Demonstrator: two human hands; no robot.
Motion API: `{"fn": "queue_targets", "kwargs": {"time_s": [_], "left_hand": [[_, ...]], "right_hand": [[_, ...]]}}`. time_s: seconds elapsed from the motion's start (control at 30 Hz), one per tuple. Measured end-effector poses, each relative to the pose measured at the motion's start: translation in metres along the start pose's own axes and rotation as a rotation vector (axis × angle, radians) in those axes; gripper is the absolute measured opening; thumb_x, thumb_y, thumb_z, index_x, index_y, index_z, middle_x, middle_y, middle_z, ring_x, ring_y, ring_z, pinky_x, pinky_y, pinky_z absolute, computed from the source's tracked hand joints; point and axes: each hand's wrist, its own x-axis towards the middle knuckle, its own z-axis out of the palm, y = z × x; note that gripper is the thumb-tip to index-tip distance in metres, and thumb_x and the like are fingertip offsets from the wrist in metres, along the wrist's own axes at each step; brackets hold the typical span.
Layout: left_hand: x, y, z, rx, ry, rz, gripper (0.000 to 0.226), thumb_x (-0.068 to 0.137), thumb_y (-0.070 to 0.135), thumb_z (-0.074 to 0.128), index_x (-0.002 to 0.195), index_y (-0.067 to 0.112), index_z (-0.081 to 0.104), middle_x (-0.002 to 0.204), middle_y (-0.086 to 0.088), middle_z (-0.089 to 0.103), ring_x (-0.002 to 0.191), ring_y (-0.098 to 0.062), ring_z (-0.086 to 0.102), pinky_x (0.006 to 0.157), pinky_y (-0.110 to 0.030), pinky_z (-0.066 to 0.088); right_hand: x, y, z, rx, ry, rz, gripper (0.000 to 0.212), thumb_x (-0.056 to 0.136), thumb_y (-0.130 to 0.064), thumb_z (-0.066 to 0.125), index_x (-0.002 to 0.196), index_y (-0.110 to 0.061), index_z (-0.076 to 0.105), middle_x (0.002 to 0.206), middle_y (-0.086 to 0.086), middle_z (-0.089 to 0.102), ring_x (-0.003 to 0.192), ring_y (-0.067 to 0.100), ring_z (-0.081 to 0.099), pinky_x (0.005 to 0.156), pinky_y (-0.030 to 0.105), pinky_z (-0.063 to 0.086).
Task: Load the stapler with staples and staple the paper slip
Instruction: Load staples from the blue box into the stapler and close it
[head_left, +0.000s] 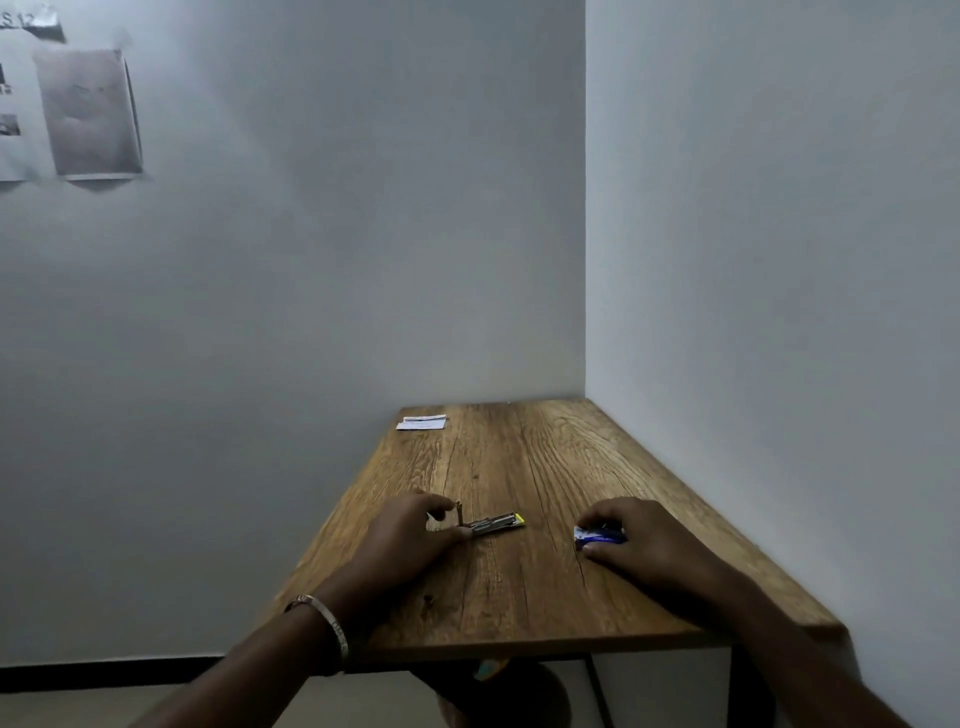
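Observation:
A small metal stapler (493, 524) with a yellow tip lies on the wooden table (519, 597), its top swung up at the left end. My left hand (410, 535) grips that left end between thumb and fingers. To the right, my right hand (634, 535) covers a small blue and white staple box (597, 536) and pinches it between thumb and fingers. A white paper slip (422, 422) lies flat at the table's far left corner, well away from both hands.
The table stands in a corner, with a white wall (779, 260) along its right side and another behind. Its left and near edges drop off to the floor. Printed sheets (88, 111) hang on the back wall at upper left.

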Motion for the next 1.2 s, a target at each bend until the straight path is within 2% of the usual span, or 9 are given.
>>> {"fn": "queue_targets", "kwargs": {"time_s": [0.1, 0.17, 0.27, 0.37, 0.47, 0.67, 0.8, 0.9, 1.2], "left_hand": [[-0.019, 0.009, -0.001, -0.032, 0.374, -0.006, 0.025, 0.082, 0.044, 0.071, 0.102, 0.032, 0.062, 0.099, 0.011, 0.057, 0.092, -0.007, 0.053, 0.075, -0.026, 0.048], [-0.031, 0.019, -0.001, -0.111, 0.499, 0.049, 0.011, 0.086, 0.034, 0.069, 0.088, 0.032, 0.059, 0.087, 0.014, 0.06, 0.081, -0.004, 0.057, 0.069, -0.021, 0.05], [-0.039, 0.039, 0.002, -0.337, 0.256, -0.045, 0.009, 0.092, 0.031, 0.062, 0.087, 0.036, 0.058, 0.084, 0.012, 0.065, 0.078, 0.002, 0.061, 0.063, -0.013, 0.046], [-0.039, 0.049, 0.01, -0.324, 0.04, -0.103, 0.007, 0.094, 0.033, 0.058, 0.101, 0.035, 0.058, 0.097, 0.012, 0.067, 0.087, 0.0, 0.063, 0.078, -0.027, 0.053], [-0.037, 0.052, 0.013, -0.33, 0.012, -0.112, 0.018, 0.094, 0.028, 0.059, 0.111, 0.033, 0.056, 0.098, 0.013, 0.068, 0.092, -0.006, 0.066, 0.093, -0.043, 0.052], [-0.033, 0.057, 0.014, -0.405, -0.044, -0.16, 0.03, 0.093, 0.028, 0.062, 0.122, 0.03, 0.053, 0.108, 0.006, 0.068, 0.097, -0.012, 0.066, 0.093, -0.047, 0.052], [-0.03, 0.059, 0.02, -0.41, -0.095, -0.1, 0.04, 0.09, 0.025, 0.066, 0.126, 0.029, 0.05, 0.113, 0.006, 0.066, 0.096, -0.005, 0.064, 0.087, -0.033, 0.056], [-0.03, 0.058, 0.025, -0.222, -0.004, 0.007, 0.041, 0.087, 0.028, 0.069, 0.126, 0.028, 0.057, 0.113, 0.01, 0.062, 0.091, 0.006, 0.055, 0.078, -0.014, 0.046], [-0.027, 0.054, 0.029, -0.094, 0.064, 0.033, 0.027, 0.086, 0.031, 0.07, 0.113, 0.027, 0.069, 0.112, 0.007, 0.062, 0.095, -0.003, 0.056, 0.084, -0.019, 0.046]], "right_hand": [[0.003, -0.008, 0.007, 0.03, -0.017, -0.048, 0.026, 0.087, -0.033, 0.074, 0.112, -0.033, 0.072, 0.098, -0.026, 0.063, 0.089, -0.014, 0.058, 0.068, 0.004, 0.042], [0.006, -0.015, 0.015, 0.058, -0.036, -0.088, 0.025, 0.087, -0.034, 0.073, 0.112, -0.034, 0.073, 0.098, -0.026, 0.065, 0.09, -0.018, 0.058, 0.07, 0.003, 0.043], [0.013, -0.027, 0.028, 0.08, -0.059, -0.137, 0.033, 0.086, -0.036, 0.074, 0.119, -0.033, 0.07, 0.109, -0.022, 0.066, 0.095, -0.015, 0.058, 0.076, 0.005, 0.044], [0.02, -0.035, 0.035, 0.112, -0.092, -0.173, 0.042, 0.086, -0.034, 0.075, 0.126, -0.033, 0.064, 0.113, -0.023, 0.062, 0.1, -0.011, 0.058, 0.083, 0.008, 0.047], [0.023, -0.036, 0.038, 0.16, -0.103, -0.186, 0.049, 0.084, -0.035, 0.076, 0.131, -0.036, 0.06, 0.119, -0.02, 0.065, 0.106, -0.008, 0.06, 0.09, 0.015, 0.05], [0.021, -0.032, 0.043, 0.222, -0.054, -0.174, 0.062, 0.081, -0.035, 0.077, 0.137, -0.04, 0.052, 0.11, -0.021, 0.069, 0.104, -0.008, 0.062, 0.092, 0.019, 0.052], [0.021, -0.031, 0.043, 0.247, -0.067, -0.189, 0.056, 0.082, -0.033, 0.077, 0.134, -0.04, 0.056, 0.115, -0.024, 0.066, 0.107, -0.014, 0.058, 0.088, 0.014, 0.05], [0.021, -0.03, 0.041, 0.257, -0.072, -0.192, 0.049, 0.082, -0.03, 0.077, 0.129, -0.037, 0.062, 0.117, -0.023, 0.067, 0.107, -0.012, 0.059, 0.088, 0.014, 0.05], [0.015, -0.013, 0.028, 0.233, -0.043, -0.149, 0.031, 0.084, -0.024, 0.078, 0.114, -0.032, 0.073, 0.106, -0.017, 0.071, 0.098, -0.012, 0.062, 0.077, 0.004, 0.048]]}}
